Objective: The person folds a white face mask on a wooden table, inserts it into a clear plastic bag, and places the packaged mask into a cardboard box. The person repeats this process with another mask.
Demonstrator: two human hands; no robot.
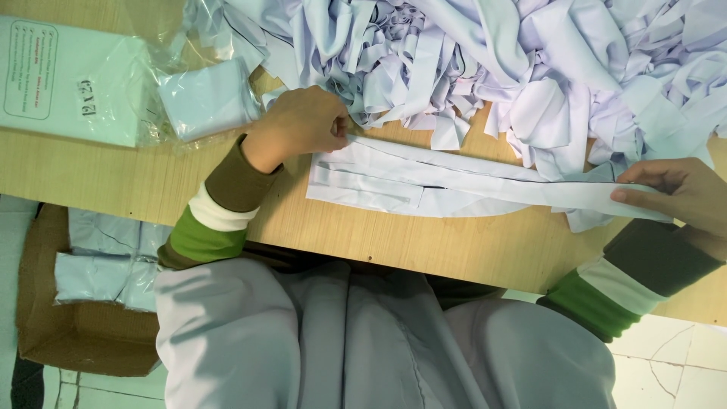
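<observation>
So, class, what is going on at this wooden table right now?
A person holds a long pale lilac fabric strip stretched flat across the light wooden table. The left hand pinches one end; the right hand grips the other. A loose heap of similar fabric strips lies behind, plastic-wrapped packets to the left, and a brown cardboard box below.

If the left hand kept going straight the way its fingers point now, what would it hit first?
The left hand points right along the wooden table, pinching the end of the flat white fabric strip. Going straight on, it would most likely meet the heap of white fabric strips first, though depth is unclear.
</observation>
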